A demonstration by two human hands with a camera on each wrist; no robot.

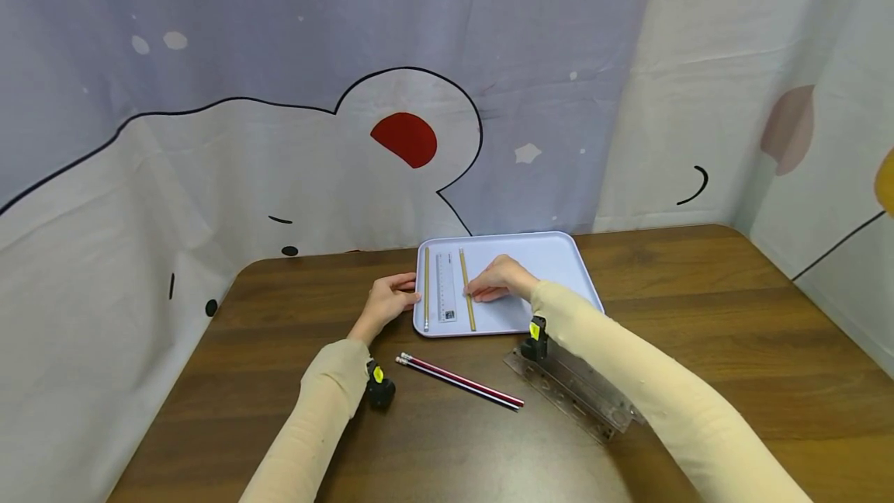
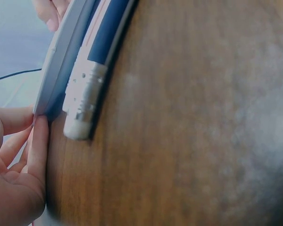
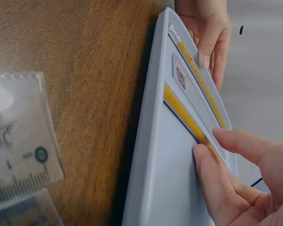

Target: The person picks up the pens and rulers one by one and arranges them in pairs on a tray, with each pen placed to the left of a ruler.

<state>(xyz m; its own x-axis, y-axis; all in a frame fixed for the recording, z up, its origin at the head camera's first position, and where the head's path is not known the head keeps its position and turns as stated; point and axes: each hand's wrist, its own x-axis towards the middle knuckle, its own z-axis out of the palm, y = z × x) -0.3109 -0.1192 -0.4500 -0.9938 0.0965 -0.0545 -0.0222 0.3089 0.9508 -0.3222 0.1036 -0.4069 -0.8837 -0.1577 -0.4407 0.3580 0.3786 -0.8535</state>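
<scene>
At the left rim of a pale lavender tray [image 1: 552, 274], my left hand [image 1: 386, 303] holds the edge between thumb and fingers. My right hand [image 1: 504, 279] is over the tray, thumb and forefinger pinching a yellow pencil [image 1: 472, 317] around its middle. The right wrist view shows this pencil [image 3: 181, 113] lying against the tray floor, its far part hidden by the fingertips. Left of it lies a clear ruler [image 1: 445, 286] with a small dark code printed at its near end. A second yellow pencil [image 1: 427, 286] lies along the left rim, roughly parallel to the ruler.
In front of the tray, a red pencil [image 1: 468, 381] and a dark-and-white pencil [image 1: 457, 385] lie side by side on the wooden table [image 1: 279, 379]. Several clear rulers [image 1: 569, 390] lie partly under my right forearm. A patterned curtain [image 1: 531, 99] hangs behind the table.
</scene>
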